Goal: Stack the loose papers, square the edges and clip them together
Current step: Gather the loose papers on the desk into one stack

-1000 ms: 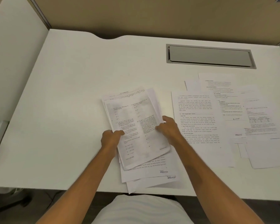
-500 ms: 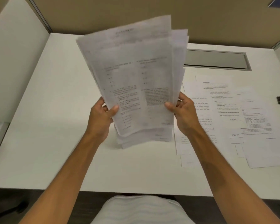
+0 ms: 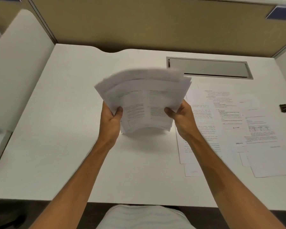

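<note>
A stack of printed papers [image 3: 144, 100] stands almost upright on the white desk [image 3: 64, 146], its bottom edge touching the desktop and its top leaning away from me. The sheets are fanned and uneven at the top. My left hand [image 3: 111, 121] grips the stack's left edge, thumb on the front sheet. My right hand [image 3: 182, 118] grips the right edge the same way. Several loose printed sheets [image 3: 229, 123] lie flat on the desk to the right. A black binder clip [image 3: 284, 107] lies at the far right of the desk.
A grey cable hatch [image 3: 208, 67] is set into the desk behind the stack. Beige partition walls [image 3: 139, 22] close the back, and a white side panel [image 3: 18, 76] stands on the left. The desk's front edge runs just above my lap.
The stack went from lying flat on the desk to being lifted high by both hands, and now it has come down with its bottom edge on the desktop.
</note>
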{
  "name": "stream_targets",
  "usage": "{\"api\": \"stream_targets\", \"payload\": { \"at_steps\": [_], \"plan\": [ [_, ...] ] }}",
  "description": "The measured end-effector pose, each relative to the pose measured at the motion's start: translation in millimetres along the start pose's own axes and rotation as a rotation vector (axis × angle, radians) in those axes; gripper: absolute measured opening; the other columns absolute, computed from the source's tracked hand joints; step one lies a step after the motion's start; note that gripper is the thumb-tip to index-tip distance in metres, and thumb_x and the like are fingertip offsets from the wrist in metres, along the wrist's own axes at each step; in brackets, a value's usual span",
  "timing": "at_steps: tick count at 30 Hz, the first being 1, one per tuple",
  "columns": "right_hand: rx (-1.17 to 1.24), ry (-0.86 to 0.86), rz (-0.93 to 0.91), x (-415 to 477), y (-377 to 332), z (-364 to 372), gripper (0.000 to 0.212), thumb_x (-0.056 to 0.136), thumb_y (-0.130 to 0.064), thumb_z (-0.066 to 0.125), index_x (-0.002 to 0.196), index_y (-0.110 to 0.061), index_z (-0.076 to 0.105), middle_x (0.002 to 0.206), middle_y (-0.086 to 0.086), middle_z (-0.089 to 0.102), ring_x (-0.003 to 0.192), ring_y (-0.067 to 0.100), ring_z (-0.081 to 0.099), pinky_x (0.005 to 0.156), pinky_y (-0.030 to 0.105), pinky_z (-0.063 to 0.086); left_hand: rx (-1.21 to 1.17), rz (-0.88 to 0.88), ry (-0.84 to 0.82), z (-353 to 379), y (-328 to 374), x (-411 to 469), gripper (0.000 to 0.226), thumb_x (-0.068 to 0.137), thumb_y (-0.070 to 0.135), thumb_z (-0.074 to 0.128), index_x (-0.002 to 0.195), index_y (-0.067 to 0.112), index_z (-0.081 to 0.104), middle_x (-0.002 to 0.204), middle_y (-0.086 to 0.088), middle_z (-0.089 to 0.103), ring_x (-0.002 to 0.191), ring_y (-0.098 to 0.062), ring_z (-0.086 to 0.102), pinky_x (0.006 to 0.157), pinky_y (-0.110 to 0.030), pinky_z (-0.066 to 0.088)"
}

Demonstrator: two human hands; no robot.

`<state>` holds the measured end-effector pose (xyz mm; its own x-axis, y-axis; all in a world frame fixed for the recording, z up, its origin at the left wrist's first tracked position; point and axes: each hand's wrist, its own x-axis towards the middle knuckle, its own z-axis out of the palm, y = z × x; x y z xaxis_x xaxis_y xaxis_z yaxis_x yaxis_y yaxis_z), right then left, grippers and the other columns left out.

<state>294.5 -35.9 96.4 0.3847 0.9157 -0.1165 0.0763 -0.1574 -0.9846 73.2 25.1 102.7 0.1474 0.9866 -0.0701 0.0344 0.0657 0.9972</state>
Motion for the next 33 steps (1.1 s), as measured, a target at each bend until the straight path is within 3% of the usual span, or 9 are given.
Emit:
{"api": "stream_targets", "payload": {
  "at_steps": [4, 9, 14, 18, 20, 22, 26, 29, 33],
  "plan": [
    [-0.019, -0.006, 0.029, -3.4, 4.6, 0.8, 0.043, 0.092, -0.002, 0.066, 0.133, -0.006, 0.055, 0.122, 0.011, 0.068, 0.114, 0.028, 0.065, 0.097, 0.054, 0.054, 0.040, -0.019, -0.026, 3.3, -3.2, -1.9, 0.030, 0.102, 0.002, 0.048, 0.112, 0.031, 0.046, 0.113, 0.010, 0.060, 0.106, -0.003, 0.061, 0.079, -0.019, 0.054],
    [-0.025, -0.004, 0.055, -7.9, 6.9, 2.4, 0.045, 0.089, -0.011, 0.066, 0.133, -0.006, 0.055, 0.121, 0.012, 0.068, 0.115, 0.028, 0.065, 0.098, 0.055, 0.054, 0.032, -0.033, -0.072, 11.3, -4.5, -3.0, 0.039, 0.103, 0.007, 0.047, 0.121, 0.041, 0.040, 0.117, 0.018, 0.056, 0.111, -0.003, 0.057, 0.075, -0.012, 0.052],
    [-0.063, 0.012, 0.069, -10.0, 14.4, 6.6, 0.045, 0.089, -0.014, 0.062, 0.133, -0.011, 0.055, 0.123, 0.008, 0.067, 0.119, 0.027, 0.063, 0.102, 0.055, 0.052, 0.095, 0.001, -0.102, 16.8, -16.9, -5.3, 0.042, 0.106, 0.013, 0.041, 0.111, 0.055, 0.035, 0.122, 0.015, 0.054, 0.119, -0.009, 0.055, 0.087, -0.028, 0.054],
    [-0.179, 0.027, 0.114, -11.8, 29.0, 8.4, 0.046, 0.091, -0.004, 0.057, 0.134, -0.019, 0.053, 0.125, 0.003, 0.065, 0.121, 0.025, 0.060, 0.101, 0.054, 0.052, 0.235, -0.058, -0.095, 16.4, -38.7, -7.7, 0.034, 0.106, 0.010, 0.039, 0.122, 0.040, 0.037, 0.131, 0.005, 0.052, 0.123, -0.015, 0.053, 0.096, -0.037, 0.054],
    [-0.226, 0.059, 0.127, -12.2, 34.4, 7.3, 0.048, 0.087, -0.010, 0.055, 0.133, -0.024, 0.053, 0.124, 0.001, 0.066, 0.119, 0.025, 0.061, 0.099, 0.054, 0.054, 0.289, -0.047, -0.032, 17.2, -45.2, -8.8, 0.028, 0.105, 0.012, 0.042, 0.122, 0.034, 0.043, 0.125, 0.005, 0.056, 0.116, -0.015, 0.056, 0.090, -0.026, 0.053],
    [-0.254, 0.088, 0.126, -13.5, 33.9, 5.2, 0.045, 0.089, -0.009, 0.056, 0.132, -0.024, 0.054, 0.125, 0.001, 0.066, 0.117, 0.026, 0.062, 0.098, 0.053, 0.055, 0.322, -0.028, 0.049, 17.7, -44.6, -9.0, 0.017, 0.104, 0.014, 0.048, 0.115, 0.028, 0.051, 0.113, 0.005, 0.061, 0.103, -0.015, 0.060, 0.078, -0.015, 0.050],
    [-0.237, 0.148, 0.100, -20.9, 26.6, -10.5, 0.033, 0.095, -0.005, 0.059, 0.127, -0.013, 0.056, 0.125, 0.003, 0.067, 0.113, 0.023, 0.066, 0.095, 0.043, 0.058, 0.385, 0.025, 0.078, 18.1, -40.2, -9.0, 0.010, 0.101, 0.019, 0.058, 0.095, 0.012, 0.060, 0.092, 0.004, 0.068, 0.083, -0.019, 0.066, 0.072, -0.027, 0.059],
    [-0.192, 0.175, 0.126, -26.5, 25.3, -28.6, 0.027, 0.094, -0.007, 0.064, 0.120, -0.011, 0.059, 0.120, 0.005, 0.071, 0.105, 0.023, 0.071, 0.089, 0.044, 0.061, 0.363, -0.002, 0.032, 22.2, -36.1, -10.0, 0.009, 0.097, 0.019, 0.063, 0.090, 0.013, 0.064, 0.087, 0.012, 0.070, 0.081, -0.015, 0.070, 0.068, -0.021, 0.057],
    [-0.193, 0.228, 0.219, -38.9, 28.7, -60.0, 0.022, 0.089, -0.007, 0.071, 0.110, -0.009, 0.064, 0.113, 0.006, 0.075, 0.096, 0.024, 0.074, 0.087, 0.046, 0.061, 0.313, -0.116, -0.032, 40.2, -34.7, -14.9, 0.006, 0.091, 0.015, 0.071, 0.090, 0.021, 0.068, 0.089, 0.012, 0.074, 0.082, -0.012, 0.074, 0.075, -0.032, 0.061]
  ]
}}
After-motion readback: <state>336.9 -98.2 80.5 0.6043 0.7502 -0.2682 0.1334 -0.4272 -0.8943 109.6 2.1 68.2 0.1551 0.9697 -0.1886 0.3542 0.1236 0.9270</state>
